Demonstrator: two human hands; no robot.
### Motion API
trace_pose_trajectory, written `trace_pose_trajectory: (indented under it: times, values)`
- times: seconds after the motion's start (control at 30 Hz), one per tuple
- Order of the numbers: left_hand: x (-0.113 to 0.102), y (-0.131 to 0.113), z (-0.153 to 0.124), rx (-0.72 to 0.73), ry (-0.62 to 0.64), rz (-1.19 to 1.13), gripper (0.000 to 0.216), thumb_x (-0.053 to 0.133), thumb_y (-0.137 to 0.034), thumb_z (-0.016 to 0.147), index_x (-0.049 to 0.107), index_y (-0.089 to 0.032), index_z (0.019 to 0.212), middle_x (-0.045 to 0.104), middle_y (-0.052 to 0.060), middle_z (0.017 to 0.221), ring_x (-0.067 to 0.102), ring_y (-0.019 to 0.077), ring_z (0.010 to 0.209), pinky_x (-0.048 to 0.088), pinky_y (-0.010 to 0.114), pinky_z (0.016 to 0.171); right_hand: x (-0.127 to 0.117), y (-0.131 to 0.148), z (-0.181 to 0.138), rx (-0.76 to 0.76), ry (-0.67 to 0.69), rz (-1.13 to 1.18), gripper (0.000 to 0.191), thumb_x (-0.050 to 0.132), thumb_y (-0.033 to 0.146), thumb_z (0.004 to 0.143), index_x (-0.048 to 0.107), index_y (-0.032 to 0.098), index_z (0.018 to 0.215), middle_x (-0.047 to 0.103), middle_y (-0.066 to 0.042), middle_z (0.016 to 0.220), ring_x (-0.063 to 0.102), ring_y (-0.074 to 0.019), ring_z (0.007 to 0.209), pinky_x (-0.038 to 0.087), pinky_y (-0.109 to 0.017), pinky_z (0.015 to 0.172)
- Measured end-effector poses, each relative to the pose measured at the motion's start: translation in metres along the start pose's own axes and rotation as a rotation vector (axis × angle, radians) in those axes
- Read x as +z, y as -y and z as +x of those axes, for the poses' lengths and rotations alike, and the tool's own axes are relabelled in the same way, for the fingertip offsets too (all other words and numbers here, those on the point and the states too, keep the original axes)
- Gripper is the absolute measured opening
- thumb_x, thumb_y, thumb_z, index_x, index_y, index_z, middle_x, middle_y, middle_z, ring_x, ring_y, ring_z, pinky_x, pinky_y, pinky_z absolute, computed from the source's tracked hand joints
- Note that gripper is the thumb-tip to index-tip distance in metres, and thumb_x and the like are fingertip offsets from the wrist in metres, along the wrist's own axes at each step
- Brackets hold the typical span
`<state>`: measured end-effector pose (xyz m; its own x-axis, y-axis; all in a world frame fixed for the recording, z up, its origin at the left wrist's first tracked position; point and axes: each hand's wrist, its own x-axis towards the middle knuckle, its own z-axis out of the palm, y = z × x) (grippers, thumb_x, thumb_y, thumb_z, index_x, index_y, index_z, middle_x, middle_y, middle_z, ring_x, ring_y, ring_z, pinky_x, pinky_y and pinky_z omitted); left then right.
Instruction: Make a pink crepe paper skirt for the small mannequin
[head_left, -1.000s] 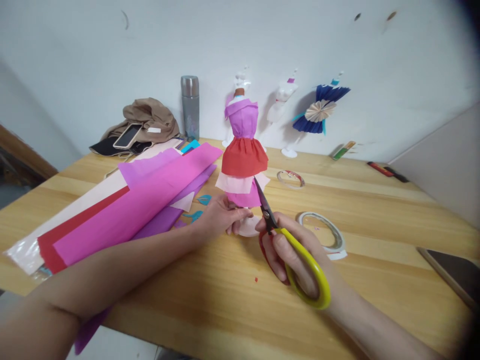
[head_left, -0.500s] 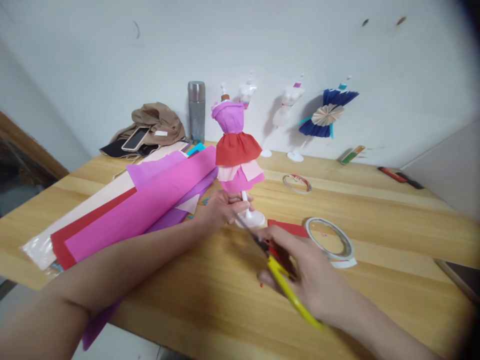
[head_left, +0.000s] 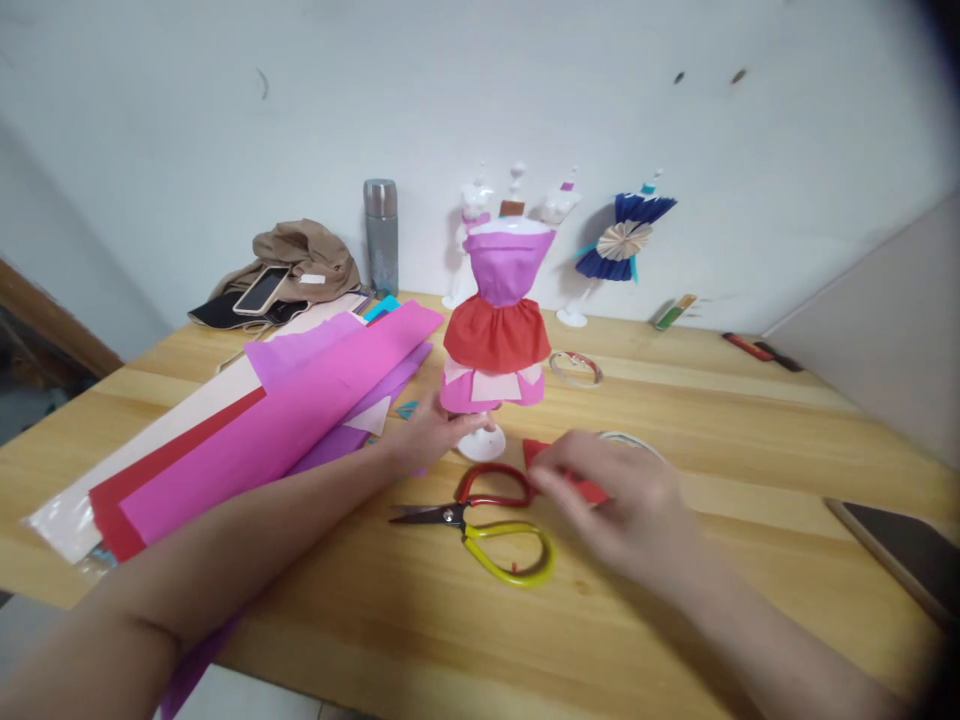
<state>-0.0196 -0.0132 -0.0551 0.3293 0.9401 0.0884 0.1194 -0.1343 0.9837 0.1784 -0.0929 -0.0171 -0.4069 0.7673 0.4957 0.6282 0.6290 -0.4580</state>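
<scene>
White mannequin in purple-and-red dress (head_left: pixel 499 332), held low, left hand (head_left: pixel 429 437) pinching; right hand (head_left: pixel 626 500) at flat red sheet (head_left: pixel 533 452), grip indeterminable; steel scissors, red-and-yellow handles (head_left: pixel 453 516), nearby.

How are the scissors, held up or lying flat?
Lying flat: the scissors rest on the table, its wood showing through both handles.

The dress form (head_left: pixel 499 335) stands nearly upright on its round white base, dressed in a purple bodice, a gathered red skirt and a pink hem layered with paler pieces. Nearer the viewer, the scissors (head_left: pixel 453 515) lie flat, blades pointing left, loops red and yellow. A red piece (head_left: pixel 534 452) lies just right, partly hidden.
</scene>
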Motion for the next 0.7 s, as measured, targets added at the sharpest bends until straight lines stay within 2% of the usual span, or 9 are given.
trace_pose_trajectory:
  times: [0.07, 0.1, 0.13, 0.17, 0.27, 0.4, 0.53, 0.7]
  values:
    - [0.001, 0.003, 0.000, -0.014, 0.041, -0.007, 0.009, 0.068, -0.023, 0.079, 0.072, -0.017, 0.075, 0.071, 0.002, 0.077, 0.060, 0.0122, 0.069, 0.045, 0.020, 0.062, -0.018, -0.009, 0.014, 0.200, -0.341, 0.158, 0.009, 0.065, 0.034, 0.090, 0.066, 0.026, 0.086, 0.067, -0.003, 0.078, 0.062, -0.0193, 0.071, 0.050, -0.036, 0.067]
    - [0.002, 0.005, 0.000, -0.023, 0.068, -0.019, 0.009, 0.067, -0.024, 0.079, 0.072, -0.017, 0.075, 0.071, 0.002, 0.078, 0.061, 0.0129, 0.071, 0.046, 0.021, 0.064, -0.027, -0.012, 0.024, 0.265, -0.452, 0.268, 0.013, 0.069, 0.037, 0.087, 0.068, 0.027, 0.094, 0.071, -0.004, 0.090, 0.066, -0.0214, 0.083, 0.052, -0.039, 0.075]
    - [0.003, 0.008, 0.001, -0.029, 0.105, -0.026, 0.009, 0.067, -0.024, 0.079, 0.071, -0.017, 0.076, 0.070, 0.002, 0.078, 0.061, 0.0134, 0.072, 0.046, 0.022, 0.065, -0.033, -0.015, 0.035, 0.289, -0.492, 0.371, 0.026, 0.075, 0.041, 0.082, 0.069, 0.027, 0.103, 0.072, -0.006, 0.101, 0.067, -0.0242, 0.094, 0.053, -0.042, 0.081]
    - [0.003, 0.011, 0.002, -0.029, 0.142, -0.030, 0.010, 0.067, -0.025, 0.079, 0.071, -0.017, 0.076, 0.070, 0.002, 0.077, 0.062, 0.0139, 0.072, 0.047, 0.022, 0.065, -0.038, -0.017, 0.047, 0.299, -0.486, 0.466, 0.035, 0.078, 0.044, 0.078, 0.069, 0.028, 0.107, 0.072, -0.007, 0.107, 0.067, -0.0260, 0.101, 0.053, -0.043, 0.084]
    - [0.004, 0.018, 0.004, -0.012, 0.203, -0.014, 0.013, 0.068, -0.029, 0.079, 0.069, -0.016, 0.074, 0.067, 0.002, 0.071, 0.059, 0.0140, 0.067, 0.045, 0.022, 0.062, -0.037, -0.019, 0.079, 0.298, -0.337, 0.667, 0.033, 0.076, 0.052, 0.076, 0.070, 0.027, 0.098, 0.073, -0.006, 0.103, 0.066, -0.0268, 0.104, 0.053, -0.046, 0.089]
    - [0.002, 0.018, 0.003, -0.023, 0.171, -0.030, 0.013, 0.073, -0.027, 0.073, 0.067, -0.017, 0.079, 0.065, 0.000, 0.068, 0.058, 0.0132, 0.066, 0.043, 0.021, 0.058, -0.025, -0.016, 0.100, 0.279, -0.378, 0.722, 0.032, 0.082, 0.054, 0.067, 0.069, 0.028, 0.082, 0.073, -0.003, 0.085, 0.067, -0.0256, 0.086, 0.054, -0.048, 0.086]
    - [-0.003, 0.014, 0.008, -0.155, 0.228, -0.291, 0.020, 0.074, -0.030, 0.068, 0.065, -0.016, 0.079, 0.061, -0.001, 0.062, 0.051, 0.0090, 0.052, 0.037, 0.019, 0.047, -0.025, -0.017, 0.100, 0.252, -0.409, 0.700, 0.029, 0.081, 0.055, 0.069, 0.069, 0.032, 0.081, 0.072, -0.004, 0.085, 0.067, -0.0278, 0.087, 0.056, -0.047, 0.075]
    - [-0.007, 0.007, 0.017, -0.211, 0.337, -0.641, 0.036, 0.062, -0.051, 0.075, 0.065, -0.015, 0.079, 0.060, 0.004, 0.069, 0.055, 0.0127, 0.061, 0.042, 0.022, 0.048, -0.024, -0.029, 0.099, 0.213, -0.380, 0.649, 0.026, 0.074, 0.055, 0.076, 0.067, 0.032, 0.085, 0.070, -0.005, 0.089, 0.067, -0.0290, 0.094, 0.055, -0.044, 0.070]
